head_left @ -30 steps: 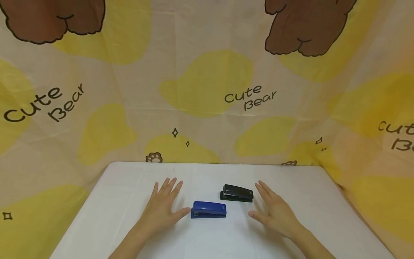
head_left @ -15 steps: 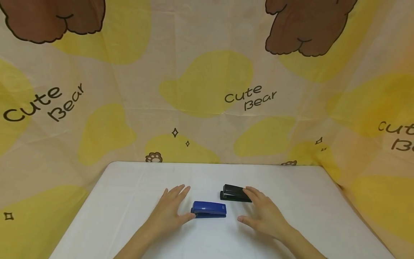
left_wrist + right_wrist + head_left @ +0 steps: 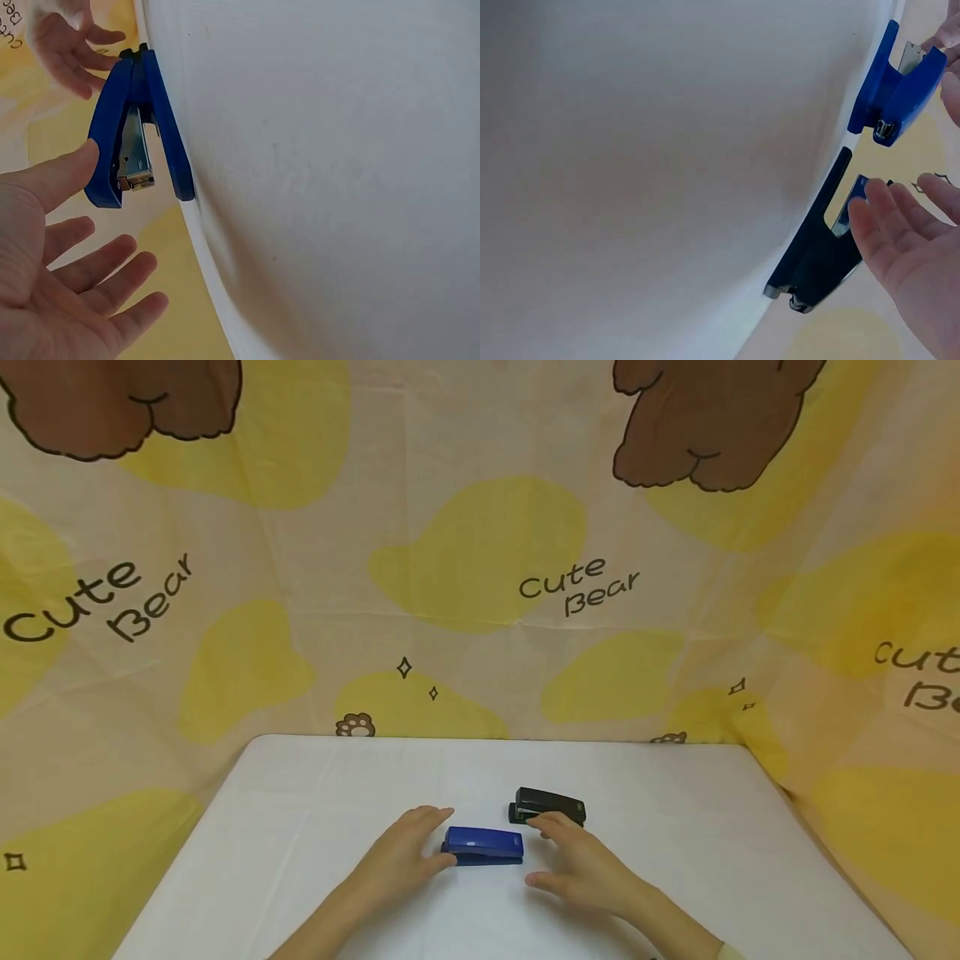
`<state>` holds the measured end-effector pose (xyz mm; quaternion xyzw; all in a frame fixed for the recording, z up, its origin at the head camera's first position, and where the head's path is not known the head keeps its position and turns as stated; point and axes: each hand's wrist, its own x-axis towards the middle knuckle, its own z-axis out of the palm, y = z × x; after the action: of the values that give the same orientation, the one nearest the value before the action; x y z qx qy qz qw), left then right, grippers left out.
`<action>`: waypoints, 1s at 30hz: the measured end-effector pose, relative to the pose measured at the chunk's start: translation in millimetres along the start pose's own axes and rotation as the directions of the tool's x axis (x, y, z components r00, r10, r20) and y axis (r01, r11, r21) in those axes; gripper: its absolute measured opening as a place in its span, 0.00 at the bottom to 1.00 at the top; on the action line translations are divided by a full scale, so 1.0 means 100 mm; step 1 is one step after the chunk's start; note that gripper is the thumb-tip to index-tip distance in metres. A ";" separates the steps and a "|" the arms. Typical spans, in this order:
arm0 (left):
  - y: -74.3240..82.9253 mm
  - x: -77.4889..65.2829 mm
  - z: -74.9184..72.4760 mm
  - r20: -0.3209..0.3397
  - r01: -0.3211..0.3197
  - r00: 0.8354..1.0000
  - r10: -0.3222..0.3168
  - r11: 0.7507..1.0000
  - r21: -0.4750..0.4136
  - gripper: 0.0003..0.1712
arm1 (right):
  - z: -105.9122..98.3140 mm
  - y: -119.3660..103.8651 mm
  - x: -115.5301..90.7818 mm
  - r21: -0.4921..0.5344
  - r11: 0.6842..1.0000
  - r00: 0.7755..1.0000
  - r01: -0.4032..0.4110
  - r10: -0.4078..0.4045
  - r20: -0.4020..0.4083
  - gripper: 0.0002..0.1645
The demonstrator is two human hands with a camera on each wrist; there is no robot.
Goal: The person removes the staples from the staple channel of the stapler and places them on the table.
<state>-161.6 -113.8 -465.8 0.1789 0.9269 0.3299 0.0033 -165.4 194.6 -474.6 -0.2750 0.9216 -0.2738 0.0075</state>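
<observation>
A blue stapler (image 3: pixel 483 843) lies on the white table, and a black stapler (image 3: pixel 551 803) sits just behind it to the right. My left hand (image 3: pixel 401 852) is at the blue stapler's left end, fingers extended and thumb close to it; whether they touch I cannot tell. In the left wrist view the blue stapler (image 3: pixel 112 127) shows its metal magazine between arm and base. Relaxed fingers mark my right hand (image 3: pixel 588 864), which hovers right of the blue stapler and in front of the black one, partly covering the latter. The right wrist view has both staplers beside that hand (image 3: pixel 922 262).
The white table (image 3: pixel 300 793) has rounded back corners. Behind and around it hangs a cream cloth (image 3: pixel 480 568) with yellow patches, brown bears and "Cute Bear" lettering.
Both hands have moved inward toward the blue stapler. The right hand has passed leftward in front of the black stapler. Neither stapler has visibly shifted on the table.
</observation>
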 end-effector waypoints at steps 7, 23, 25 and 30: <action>-0.02 0.04 0.02 -0.005 -0.030 1.000 0.030 0.997 -0.070 0.32 | 0.04 -0.06 0.14 0.109 0.993 0.997 -0.037 0.029 0.076 0.37; 0.00 0.11 0.05 0.031 0.053 0.998 -0.047 0.977 -0.207 0.19 | 0.10 -0.03 0.28 0.307 0.948 0.993 -0.083 0.052 0.106 0.22; 0.00 0.11 0.05 0.032 0.049 0.999 -0.044 0.976 -0.211 0.19 | 0.10 -0.03 0.28 0.312 0.947 0.993 -0.081 0.051 0.104 0.22; 0.01 0.10 0.04 0.062 0.073 0.996 -0.059 0.966 -0.249 0.19 | 0.10 -0.03 0.25 0.312 0.946 0.991 -0.093 0.059 0.117 0.21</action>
<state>-169.9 -107.7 -467.1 0.1550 0.8828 0.4391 0.0621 -183.7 174.4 -477.7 -0.2487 0.8740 -0.4025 0.1109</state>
